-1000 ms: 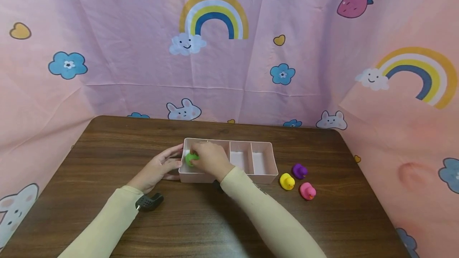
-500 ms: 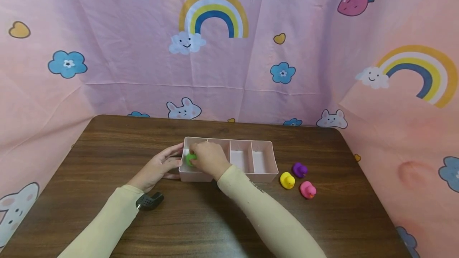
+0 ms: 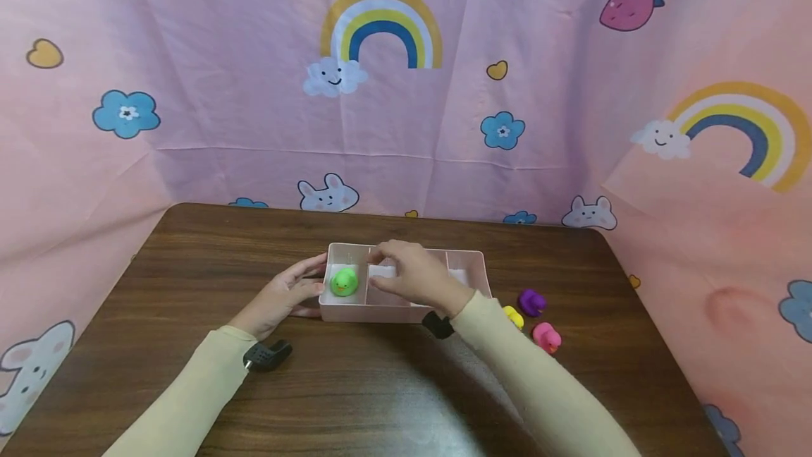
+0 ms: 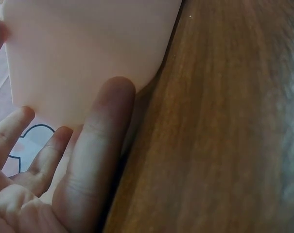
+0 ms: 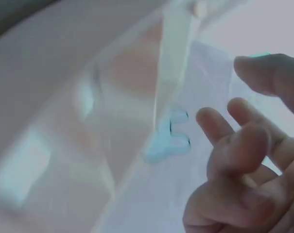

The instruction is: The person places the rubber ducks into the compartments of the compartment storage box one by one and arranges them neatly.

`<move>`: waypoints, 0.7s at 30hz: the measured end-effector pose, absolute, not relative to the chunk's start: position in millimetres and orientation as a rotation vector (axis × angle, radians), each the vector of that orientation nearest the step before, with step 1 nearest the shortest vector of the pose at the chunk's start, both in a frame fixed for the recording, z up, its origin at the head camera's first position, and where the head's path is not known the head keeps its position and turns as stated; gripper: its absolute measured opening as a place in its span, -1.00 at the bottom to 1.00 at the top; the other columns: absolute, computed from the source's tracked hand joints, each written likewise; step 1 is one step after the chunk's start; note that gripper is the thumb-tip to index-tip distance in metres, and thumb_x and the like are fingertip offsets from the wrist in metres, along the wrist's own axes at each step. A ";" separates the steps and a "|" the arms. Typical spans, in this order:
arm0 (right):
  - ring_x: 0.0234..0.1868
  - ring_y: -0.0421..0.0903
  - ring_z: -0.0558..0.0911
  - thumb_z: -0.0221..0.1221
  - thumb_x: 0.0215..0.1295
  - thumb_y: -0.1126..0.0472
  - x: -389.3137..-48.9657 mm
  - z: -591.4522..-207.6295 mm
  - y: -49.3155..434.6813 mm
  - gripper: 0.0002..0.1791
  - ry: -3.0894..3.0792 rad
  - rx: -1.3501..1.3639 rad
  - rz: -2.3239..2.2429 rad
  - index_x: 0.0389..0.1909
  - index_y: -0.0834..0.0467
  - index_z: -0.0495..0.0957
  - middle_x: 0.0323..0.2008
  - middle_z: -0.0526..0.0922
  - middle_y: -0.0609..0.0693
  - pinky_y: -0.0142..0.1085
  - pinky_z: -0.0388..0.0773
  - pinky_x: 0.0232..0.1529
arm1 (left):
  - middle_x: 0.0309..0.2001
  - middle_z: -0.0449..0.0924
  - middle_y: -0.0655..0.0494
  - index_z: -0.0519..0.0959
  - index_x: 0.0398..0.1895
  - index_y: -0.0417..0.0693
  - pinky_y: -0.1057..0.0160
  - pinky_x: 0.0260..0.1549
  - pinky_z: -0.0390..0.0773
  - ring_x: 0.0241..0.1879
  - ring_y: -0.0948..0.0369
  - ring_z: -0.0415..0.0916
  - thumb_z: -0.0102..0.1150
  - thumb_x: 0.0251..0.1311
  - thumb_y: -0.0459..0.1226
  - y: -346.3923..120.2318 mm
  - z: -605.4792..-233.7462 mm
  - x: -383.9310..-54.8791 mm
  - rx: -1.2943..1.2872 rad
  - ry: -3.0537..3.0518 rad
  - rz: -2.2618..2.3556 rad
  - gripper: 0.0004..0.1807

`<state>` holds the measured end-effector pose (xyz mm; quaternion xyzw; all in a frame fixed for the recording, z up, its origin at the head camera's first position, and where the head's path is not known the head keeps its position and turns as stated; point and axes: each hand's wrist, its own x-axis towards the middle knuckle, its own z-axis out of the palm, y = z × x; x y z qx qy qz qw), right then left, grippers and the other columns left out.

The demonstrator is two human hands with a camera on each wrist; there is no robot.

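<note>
A pale pink divided box stands lengthwise on the table. In its leftmost compartment sits a green rubber duck. My left hand rests against the box's left end, and in the left wrist view its spread fingertips touch the end wall. Above the middle compartments hovers my right hand, thumb and fingers apart with nothing between them. The right wrist view has the same hand over the blurred box. Part of the right-hand compartments is hidden behind the right hand and sleeve.
Right of the box are a purple duck, a pink duck and a yellow duck, the last partly covered by the right sleeve. A patterned cloth hangs behind the brown wooden table.
My right hand has let go of the green duck in the leftmost compartment, then lifted and moved right over the box. The left hand stays at the box's end.
</note>
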<state>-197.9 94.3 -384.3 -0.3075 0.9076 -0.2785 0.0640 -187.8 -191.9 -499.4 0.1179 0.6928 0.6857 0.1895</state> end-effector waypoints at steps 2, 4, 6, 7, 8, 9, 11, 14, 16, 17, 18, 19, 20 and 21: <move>0.11 0.00 0.66 0.37 0.35 0.15 -194.1 -374.5 121.3 -0.63 2.775 -0.925 -0.868 0.12 0.16 0.63 0.04 0.72 0.03 -0.09 0.61 0.16 | 0.58 0.04 -0.28 0.06 0.66 -0.02 -0.05 0.05 0.70 0.34 -0.01 0.44 0.08 0.54 -0.25 -191.5 -499.7 -188.2 0.349 1.938 1.940 -0.27; 0.14 0.01 0.65 0.37 0.35 0.17 -192.4 -367.9 150.6 -0.61 2.816 -0.903 -0.872 0.16 0.16 0.61 0.07 0.71 0.05 -0.03 0.59 0.19 | 0.58 0.05 -0.28 0.06 0.66 -0.03 -0.05 0.04 0.70 0.35 -0.01 0.44 0.08 0.54 -0.26 -191.1 -499.9 -188.1 0.355 1.932 1.950 -0.28; 0.18 0.03 0.63 0.37 0.34 0.17 -192.4 -363.7 180.8 -0.58 2.859 -0.841 -0.842 0.18 0.16 0.60 0.12 0.68 0.06 0.02 0.58 0.21 | 0.58 0.07 -0.26 0.06 0.66 -0.02 -0.03 0.04 0.71 0.35 0.00 0.44 0.08 0.54 -0.26 -191.0 -500.1 -187.3 0.352 1.935 1.952 -0.28; 0.18 0.05 0.62 0.38 0.34 0.17 -193.3 -363.8 196.2 -0.56 2.884 -0.808 -0.823 0.20 0.17 0.59 0.14 0.67 0.07 0.04 0.58 0.22 | 0.58 0.06 -0.26 0.06 0.66 -0.01 -0.03 0.03 0.71 0.35 -0.02 0.44 0.08 0.54 -0.26 -191.3 -500.1 -187.1 0.351 1.938 1.951 -0.28; 0.14 0.09 0.63 0.38 0.33 0.17 -193.8 -364.0 211.7 -0.54 2.899 -0.760 -0.806 0.21 0.18 0.58 0.16 0.66 0.11 0.06 0.59 0.19 | 0.58 0.06 -0.25 0.07 0.66 0.00 -0.03 0.03 0.71 0.35 -0.02 0.44 0.08 0.53 -0.25 -191.4 -499.9 -186.7 0.347 1.941 1.949 -0.28; 0.12 0.10 0.63 0.38 0.33 0.17 -194.3 -364.8 227.1 -0.53 2.916 -0.716 -0.792 0.22 0.19 0.58 0.18 0.65 0.14 0.07 0.60 0.17 | 0.58 0.07 -0.24 0.07 0.66 0.01 -0.03 0.03 0.71 0.35 -0.01 0.44 0.09 0.53 -0.25 -191.5 -499.6 -186.3 0.341 1.944 1.946 -0.27; 0.05 0.13 0.63 0.38 0.34 0.14 -194.2 -367.9 257.8 -0.52 2.940 -0.602 -0.762 0.22 0.18 0.57 0.20 0.63 0.16 0.08 0.61 0.10 | 0.58 0.06 -0.22 0.07 0.66 0.02 -0.03 0.04 0.71 0.35 -0.01 0.44 0.10 0.53 -0.24 -191.9 -499.4 -185.8 0.336 1.950 1.941 -0.27; 0.02 0.16 0.63 0.35 0.36 0.15 -190.5 -376.0 300.4 -0.60 2.957 -0.445 -0.738 0.16 0.18 0.58 0.15 0.65 0.20 0.12 0.62 0.07 | 0.58 0.07 -0.22 0.08 0.66 0.04 -0.03 0.04 0.70 0.34 -0.02 0.44 0.11 0.52 -0.23 -192.1 -499.7 -185.7 0.327 1.961 1.936 -0.27; 0.05 0.19 0.63 0.33 0.37 0.14 -186.6 -383.2 324.2 -0.64 2.960 -0.369 -0.698 0.10 0.19 0.59 0.08 0.67 0.19 0.16 0.62 0.07 | 0.57 0.08 -0.21 0.09 0.66 0.05 -0.03 0.04 0.70 0.34 -0.02 0.44 0.11 0.52 -0.22 -192.0 -500.7 -186.1 0.322 1.968 1.933 -0.28; 0.06 0.20 0.63 0.33 0.37 0.14 -184.3 -387.0 334.1 -0.64 2.951 -0.335 -0.686 0.09 0.20 0.59 0.06 0.67 0.19 0.18 0.62 0.07 | 0.57 0.08 -0.21 0.10 0.66 0.06 -0.04 0.04 0.70 0.34 -0.03 0.44 0.11 0.52 -0.22 -191.9 -501.2 -186.2 0.322 1.970 1.933 -0.28; 0.07 0.21 0.63 0.33 0.38 0.13 -182.1 -391.3 342.7 -0.64 2.938 -0.308 -0.668 0.09 0.22 0.60 0.03 0.68 0.19 0.20 0.62 0.08 | 0.58 0.08 -0.21 0.10 0.66 0.06 -0.04 0.04 0.70 0.35 -0.04 0.43 0.11 0.52 -0.22 -191.6 -501.6 -186.3 0.321 1.973 1.931 -0.28; 0.06 0.20 0.63 0.33 0.38 0.11 -179.9 -395.8 350.0 -0.63 2.919 -0.280 -0.648 0.10 0.22 0.60 0.03 0.68 0.19 0.19 0.62 0.07 | 0.58 0.08 -0.21 0.10 0.66 0.06 -0.04 0.05 0.70 0.35 -0.06 0.43 0.11 0.52 -0.22 -191.4 -502.1 -186.5 0.322 1.972 1.932 -0.28; 0.07 0.20 0.63 0.33 0.38 0.09 -177.8 -400.3 355.9 -0.60 2.899 -0.256 -0.632 0.12 0.22 0.59 0.03 0.67 0.18 0.19 0.62 0.07 | 0.58 0.07 -0.21 0.10 0.66 0.06 -0.05 0.05 0.70 0.36 -0.08 0.42 0.11 0.52 -0.22 -191.3 -502.6 -186.6 0.323 1.973 1.931 -0.28; 0.08 0.20 0.62 0.34 0.38 0.06 -175.9 -404.7 360.5 -0.57 2.881 -0.245 -0.622 0.14 0.22 0.59 0.04 0.67 0.17 0.19 0.62 0.08 | 0.58 0.07 -0.21 0.11 0.65 0.07 -0.05 0.04 0.70 0.37 -0.10 0.41 0.11 0.52 -0.21 -191.1 -503.1 -186.7 0.322 1.974 1.930 -0.28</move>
